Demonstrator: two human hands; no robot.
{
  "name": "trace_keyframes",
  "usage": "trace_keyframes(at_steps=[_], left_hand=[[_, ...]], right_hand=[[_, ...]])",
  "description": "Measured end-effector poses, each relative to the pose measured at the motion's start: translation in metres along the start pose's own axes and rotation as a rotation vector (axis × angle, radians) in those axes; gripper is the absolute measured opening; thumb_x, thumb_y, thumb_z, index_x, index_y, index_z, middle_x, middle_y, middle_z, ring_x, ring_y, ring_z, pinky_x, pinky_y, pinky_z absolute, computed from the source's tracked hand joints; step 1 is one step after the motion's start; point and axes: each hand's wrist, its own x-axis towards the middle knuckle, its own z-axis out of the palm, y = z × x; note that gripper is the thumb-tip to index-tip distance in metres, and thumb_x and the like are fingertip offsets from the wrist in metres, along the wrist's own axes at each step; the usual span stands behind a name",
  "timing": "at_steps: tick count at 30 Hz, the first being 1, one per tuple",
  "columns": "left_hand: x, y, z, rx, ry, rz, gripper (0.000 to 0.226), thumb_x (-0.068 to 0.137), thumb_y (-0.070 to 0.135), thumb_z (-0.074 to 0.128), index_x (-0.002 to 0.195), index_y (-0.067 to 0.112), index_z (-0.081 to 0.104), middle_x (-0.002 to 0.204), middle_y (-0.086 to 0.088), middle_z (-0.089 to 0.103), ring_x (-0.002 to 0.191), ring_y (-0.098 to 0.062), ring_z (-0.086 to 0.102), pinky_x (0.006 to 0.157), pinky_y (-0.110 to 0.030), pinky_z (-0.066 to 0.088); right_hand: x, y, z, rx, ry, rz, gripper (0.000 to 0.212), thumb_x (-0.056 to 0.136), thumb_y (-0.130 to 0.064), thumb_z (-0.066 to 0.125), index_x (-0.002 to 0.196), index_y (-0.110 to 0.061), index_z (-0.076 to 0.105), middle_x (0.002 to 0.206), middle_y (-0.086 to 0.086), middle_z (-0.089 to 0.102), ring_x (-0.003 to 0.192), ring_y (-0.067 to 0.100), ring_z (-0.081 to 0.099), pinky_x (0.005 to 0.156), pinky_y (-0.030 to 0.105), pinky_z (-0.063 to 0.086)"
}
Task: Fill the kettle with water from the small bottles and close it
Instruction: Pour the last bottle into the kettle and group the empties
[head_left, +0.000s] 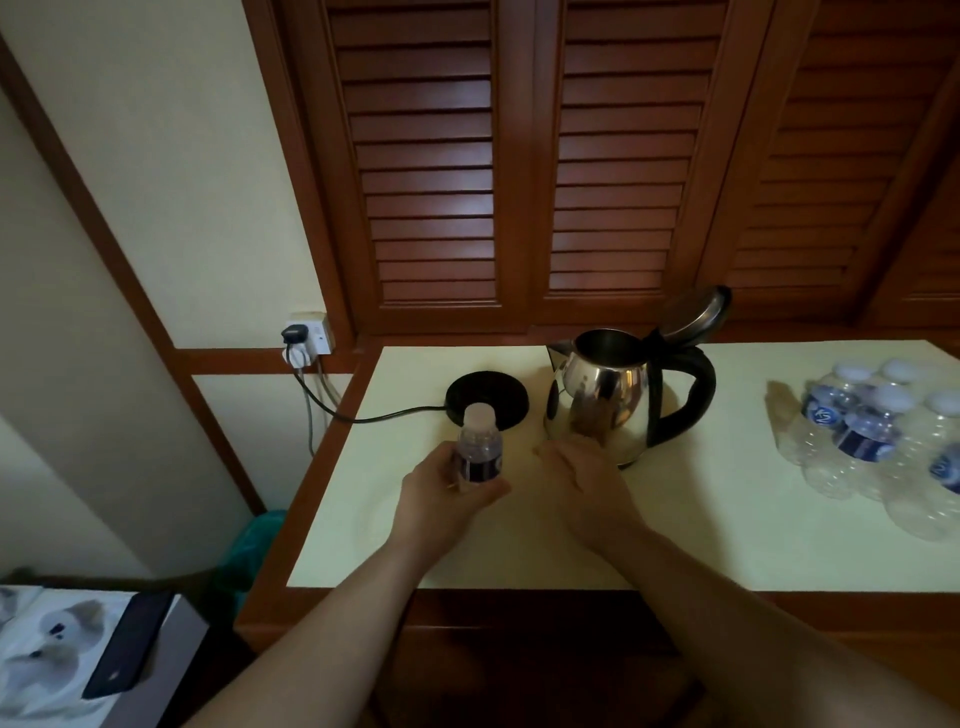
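A steel kettle (608, 395) with a black handle stands on the pale tabletop (701, 530), its lid (693, 314) tipped up and open. My left hand (447, 493) grips a small water bottle (478, 447) upright, its white cap on, left of the kettle. My right hand (584, 480) hovers with relaxed fingers just in front of the kettle's base, holding nothing. A wrapped pack of small bottles (883, 436) lies at the table's right side.
The kettle's black power base (488, 397) sits behind the held bottle, its cord running left to a wall socket (306, 338). Louvred wooden doors stand behind the table. A dark phone (127, 644) lies on a low surface at lower left.
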Motion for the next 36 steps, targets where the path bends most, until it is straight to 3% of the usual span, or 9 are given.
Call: trace_keyframes(at_steps=[4,10,15,19,22,26,30,33,36], left_hand=[[0.003,-0.002,-0.001,-0.014,-0.001,-0.013,0.04,0.068,0.046,0.091,0.101,0.036,0.07,0.093,0.015,0.075,0.087,-0.004,0.069,0.079,-0.038,0.057],[0.004,-0.001,-0.002,-0.023,-0.023,0.026,0.039,0.07,0.046,0.09,0.103,0.038,0.07,0.094,0.017,0.075,0.086,-0.003,0.069,0.078,-0.032,0.058],[0.005,0.0,-0.005,-0.041,-0.06,0.051,0.04,0.069,0.042,0.091,0.104,0.039,0.071,0.094,0.019,0.075,0.085,0.001,0.069,0.071,-0.016,0.049],[0.007,-0.001,-0.007,-0.056,-0.109,0.079,0.041,0.073,0.036,0.091,0.109,0.037,0.071,0.097,0.019,0.075,0.086,0.004,0.069,0.069,-0.011,0.052],[0.01,-0.003,-0.009,-0.045,-0.142,0.087,0.039,0.073,0.036,0.091,0.106,0.037,0.071,0.096,0.018,0.075,0.086,0.001,0.069,0.076,-0.021,0.057],[0.012,-0.004,-0.009,-0.021,-0.166,0.103,0.034,0.073,0.035,0.09,0.101,0.037,0.071,0.093,0.022,0.074,0.082,0.002,0.069,0.069,-0.013,0.052],[0.014,-0.002,-0.009,0.019,-0.185,0.113,0.032,0.075,0.038,0.089,0.099,0.039,0.069,0.088,0.031,0.07,0.08,0.009,0.066,0.064,-0.004,0.047],[0.015,-0.001,-0.009,0.025,-0.188,0.113,0.033,0.077,0.035,0.089,0.096,0.046,0.064,0.084,0.039,0.067,0.079,0.015,0.064,0.063,-0.001,0.046],[0.014,-0.001,-0.009,0.007,-0.193,0.115,0.036,0.078,0.031,0.089,0.099,0.046,0.065,0.088,0.043,0.066,0.082,0.016,0.064,0.066,-0.001,0.045]], right_hand=[[0.028,-0.06,-0.02,0.071,0.021,-0.157,0.028,0.101,-0.049,0.047,0.097,-0.028,0.066,0.089,-0.007,0.06,0.081,0.009,0.06,0.072,0.033,0.051],[0.05,-0.115,-0.022,-0.453,-0.157,-0.126,0.053,0.088,-0.074,0.058,0.076,-0.024,0.047,0.072,-0.007,0.047,0.067,0.008,0.046,0.063,0.03,0.04],[0.059,-0.126,-0.017,-0.542,-0.217,-0.081,0.05,0.09,-0.061,0.066,0.068,-0.023,0.043,0.066,-0.003,0.044,0.061,0.009,0.045,0.055,0.025,0.029],[0.062,-0.125,-0.03,-0.392,-0.374,-0.163,0.035,0.093,-0.043,0.072,0.076,-0.016,0.056,0.077,0.001,0.052,0.069,0.015,0.051,0.062,0.031,0.042],[0.068,-0.12,-0.044,-0.386,-0.479,-0.248,0.024,0.096,-0.038,0.069,0.104,-0.015,0.072,0.097,0.001,0.055,0.087,0.017,0.056,0.076,0.037,0.051],[0.077,-0.115,-0.049,-0.416,-0.585,-0.295,0.029,0.1,-0.031,0.067,0.128,-0.025,0.072,0.108,-0.008,0.058,0.099,0.01,0.057,0.088,0.036,0.053],[0.08,-0.118,-0.051,-0.372,-0.64,-0.266,0.038,0.098,-0.007,0.062,0.128,-0.028,0.073,0.132,-0.009,0.065,0.121,0.012,0.059,0.103,0.041,0.053],[0.076,-0.121,-0.05,-0.292,-0.613,-0.241,0.047,0.096,-0.022,0.068,0.141,-0.027,0.059,0.141,-0.006,0.059,0.122,0.013,0.059,0.1,0.036,0.054],[0.072,-0.119,-0.044,-0.348,-0.479,-0.184,0.048,0.088,-0.048,0.077,0.126,-0.021,0.062,0.116,-0.001,0.064,0.1,0.016,0.063,0.086,0.04,0.059]])
